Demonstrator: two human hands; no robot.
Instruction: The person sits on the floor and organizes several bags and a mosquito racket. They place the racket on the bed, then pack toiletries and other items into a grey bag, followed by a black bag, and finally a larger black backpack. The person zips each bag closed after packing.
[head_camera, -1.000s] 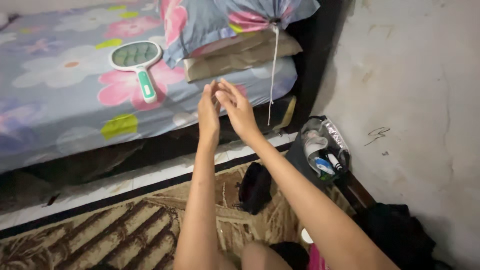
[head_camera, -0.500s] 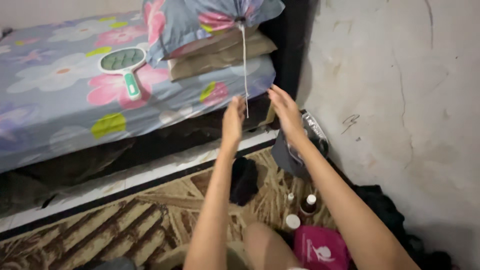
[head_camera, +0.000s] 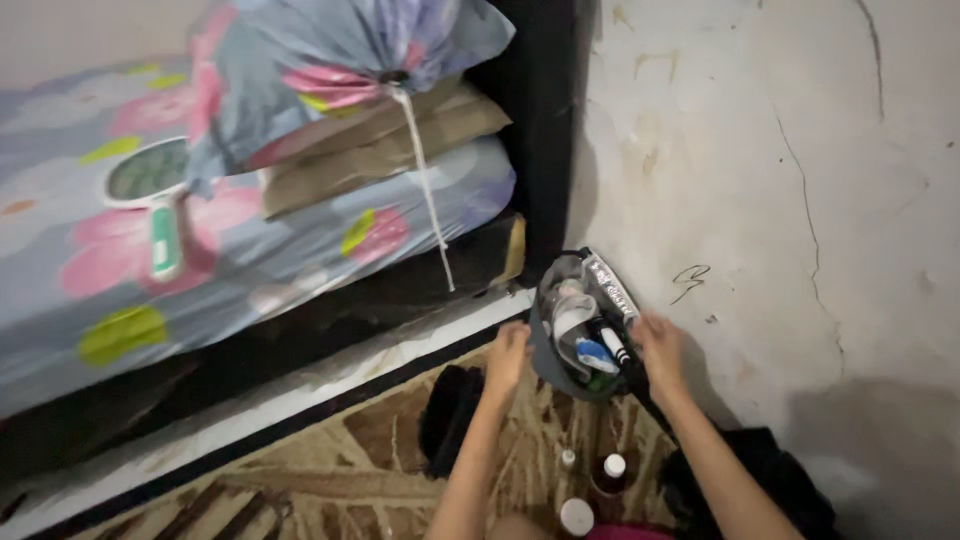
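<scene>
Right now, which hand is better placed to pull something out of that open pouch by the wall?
Probably the right hand: it rests at the open side of the grey pouch, next to the tubes inside. The left hand grips the pouch's outer edge, steadying it.

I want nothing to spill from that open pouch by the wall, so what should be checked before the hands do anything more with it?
1. Both hands on the pouch: ok, left hand and right hand are at its two sides.
2. Opening faces up: cannot tell; it tips toward the camera.
3. Contents inside: ok, tubes and a white-capped item sit within the rim.
4. Firm grip: cannot tell, fingers blurred.
5. Floor below free: not ok, small bottles stand on the mat just beneath.
</scene>
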